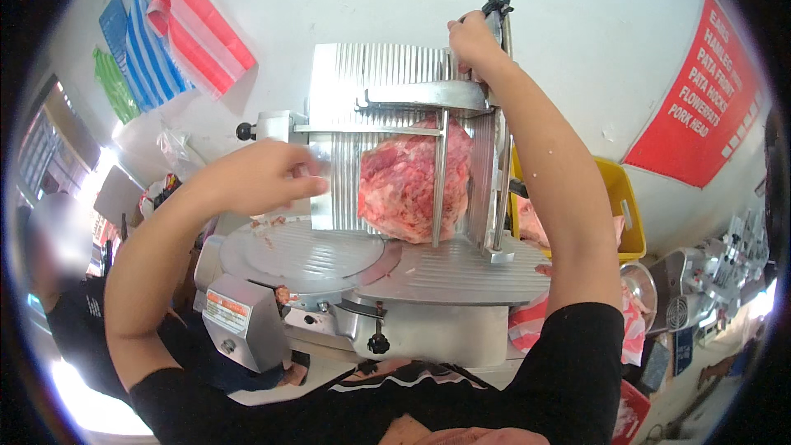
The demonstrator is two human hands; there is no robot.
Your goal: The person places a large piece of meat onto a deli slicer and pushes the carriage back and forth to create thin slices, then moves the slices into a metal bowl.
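Note:
A large piece of raw meat rests on the ridged metal carriage of a meat slicer, under a clamp with metal rods. My right hand is closed around a part at the top of the carriage, just below a handle wrapped in black plastic; what the fingers hold is partly hidden. My left hand, slightly blurred, hovers left of the meat at the carriage's left edge, fingers apart and nothing in it. Below the meat lie the slicer's round blade cover and ridged plate, with meat scraps near the cover.
A yellow crate with meat stands behind my right forearm, near a red-and-white striped bag. Another metal machine is at the right. A person in dark clothes is at the left. Striped bags hang on the wall.

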